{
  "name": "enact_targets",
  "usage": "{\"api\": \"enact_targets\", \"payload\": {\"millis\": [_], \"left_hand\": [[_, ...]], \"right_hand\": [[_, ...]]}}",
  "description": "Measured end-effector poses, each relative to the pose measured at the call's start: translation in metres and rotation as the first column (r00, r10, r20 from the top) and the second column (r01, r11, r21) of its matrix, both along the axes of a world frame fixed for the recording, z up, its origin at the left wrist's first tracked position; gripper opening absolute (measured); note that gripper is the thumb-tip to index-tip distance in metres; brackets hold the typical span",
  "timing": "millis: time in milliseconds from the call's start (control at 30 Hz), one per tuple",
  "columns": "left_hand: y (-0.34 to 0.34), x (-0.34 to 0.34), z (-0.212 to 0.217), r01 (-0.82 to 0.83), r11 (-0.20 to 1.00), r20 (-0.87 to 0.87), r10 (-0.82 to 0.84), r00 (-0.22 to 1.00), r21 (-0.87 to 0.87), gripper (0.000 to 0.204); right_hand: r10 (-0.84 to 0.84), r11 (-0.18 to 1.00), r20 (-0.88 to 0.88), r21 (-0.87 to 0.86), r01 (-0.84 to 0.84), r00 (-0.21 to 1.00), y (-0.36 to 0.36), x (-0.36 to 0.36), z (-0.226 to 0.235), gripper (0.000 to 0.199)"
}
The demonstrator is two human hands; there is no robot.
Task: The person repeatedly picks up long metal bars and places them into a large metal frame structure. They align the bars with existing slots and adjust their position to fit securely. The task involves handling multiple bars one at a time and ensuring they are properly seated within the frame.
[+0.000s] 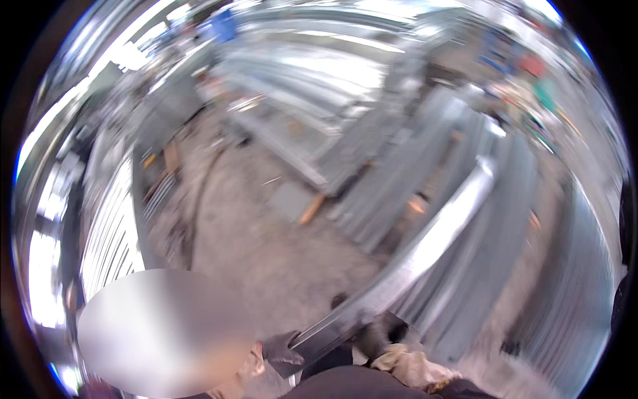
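Observation:
A long, shiny metal channel runs diagonally from just in front of my body up to the far right. Close to its near end, my left hand, in a dark glove, is closed on the channel's edge. Farther along, my right hand grips it from the right side, also gloved, with a loose beige cuff behind it. The fingers of both hands are partly hidden and smeared by motion. Beneath the channel's far part lie stacked grey metal profiles.
More long metal profiles lie at the right. A large metal stack stands ahead, with a wood piece at its near corner. Bare concrete floor shows mid-left. A blurred oval covers the lower left.

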State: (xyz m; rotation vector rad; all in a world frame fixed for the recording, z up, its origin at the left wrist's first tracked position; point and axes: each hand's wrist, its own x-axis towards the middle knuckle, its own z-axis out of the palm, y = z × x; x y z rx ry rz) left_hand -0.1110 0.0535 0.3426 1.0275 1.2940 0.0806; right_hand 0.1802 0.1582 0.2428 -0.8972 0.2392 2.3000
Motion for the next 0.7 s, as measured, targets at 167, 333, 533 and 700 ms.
{"api": "enact_targets", "payload": {"millis": [167,333,533,700], "left_hand": [[-0.106,-0.084,0.114,-0.011,0.997,-0.167,-0.001,0.986,-0.070,0.095],[-0.205,-0.069,0.180,-0.077,0.981,-0.402,-0.001,0.916,-0.179,0.093],[-0.273,-0.017,0.247,0.027,0.996,-0.803,-0.084,0.590,-0.084,0.097],[-0.383,0.013,0.242,-0.132,0.990,-0.804,0.111,0.585,0.041,0.095]], "right_hand": [[-0.091,0.990,0.156,0.121,0.072,0.984,0.095,0.051,-0.058,0.061],[-0.153,0.983,0.389,0.151,0.101,0.909,0.114,0.079,-0.105,0.067],[-0.230,0.771,0.824,0.479,-0.421,0.517,0.040,0.149,-0.217,0.079],[0.091,0.949,0.594,0.193,-0.251,0.799,0.011,0.140,-0.141,0.083]]}}
